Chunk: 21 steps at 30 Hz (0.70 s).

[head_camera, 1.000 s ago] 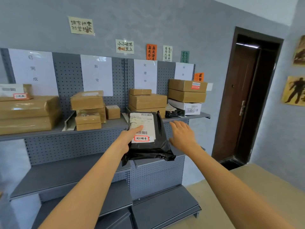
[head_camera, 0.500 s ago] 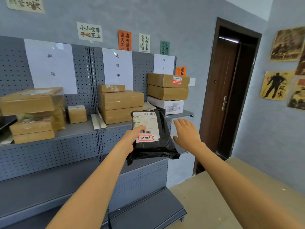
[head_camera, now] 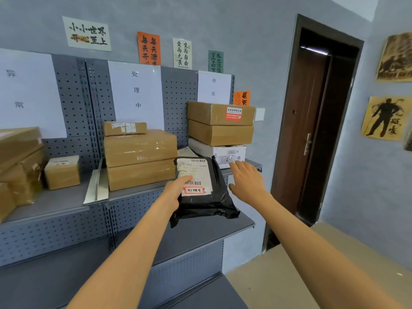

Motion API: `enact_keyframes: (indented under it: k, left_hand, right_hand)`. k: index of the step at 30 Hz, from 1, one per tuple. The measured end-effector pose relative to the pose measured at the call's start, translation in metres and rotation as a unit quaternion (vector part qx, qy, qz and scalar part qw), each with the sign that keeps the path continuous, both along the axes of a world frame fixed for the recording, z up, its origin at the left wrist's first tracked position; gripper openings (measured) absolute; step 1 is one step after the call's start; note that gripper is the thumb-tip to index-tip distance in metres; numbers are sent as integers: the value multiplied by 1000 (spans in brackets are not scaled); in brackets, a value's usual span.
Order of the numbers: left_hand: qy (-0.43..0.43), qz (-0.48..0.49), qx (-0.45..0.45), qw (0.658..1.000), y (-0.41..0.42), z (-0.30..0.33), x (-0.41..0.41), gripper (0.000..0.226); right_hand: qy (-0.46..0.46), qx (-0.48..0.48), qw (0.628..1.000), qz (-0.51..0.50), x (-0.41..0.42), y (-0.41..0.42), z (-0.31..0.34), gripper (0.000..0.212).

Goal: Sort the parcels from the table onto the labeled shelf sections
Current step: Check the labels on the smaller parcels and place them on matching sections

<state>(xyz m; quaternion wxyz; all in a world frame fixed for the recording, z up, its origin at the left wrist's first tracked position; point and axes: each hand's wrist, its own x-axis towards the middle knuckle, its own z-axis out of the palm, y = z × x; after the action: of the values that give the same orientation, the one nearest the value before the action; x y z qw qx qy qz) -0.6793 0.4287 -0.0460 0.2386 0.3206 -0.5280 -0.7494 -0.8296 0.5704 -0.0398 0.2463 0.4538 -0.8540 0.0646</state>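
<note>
My left hand (head_camera: 176,192) grips black parcel (head_camera: 204,192), right hand (head_camera: 246,182) open just right of it. Parcel at shelf (head_camera: 66,201) edge beyond fingers, not released; several boxes (head_camera: 140,159) already shelved; counter unseen.

Both forearms are bare, no sleeves showing; left hand (head_camera: 172,194) and right hand (head_camera: 248,182) wear no gloves or rings.
</note>
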Motion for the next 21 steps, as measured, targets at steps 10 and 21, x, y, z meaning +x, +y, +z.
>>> enact_keyframes:
  k: [10,21]
  left_hand:
    - [15,133,-6,991,-18,4,-69,38]
    - [0,223,-39,974,-27,17,-130,34]
  right_hand:
    - [-2,11,997,78,-97,-41,1,55]
    - [10,6,984,180,-174,-66,4,59]
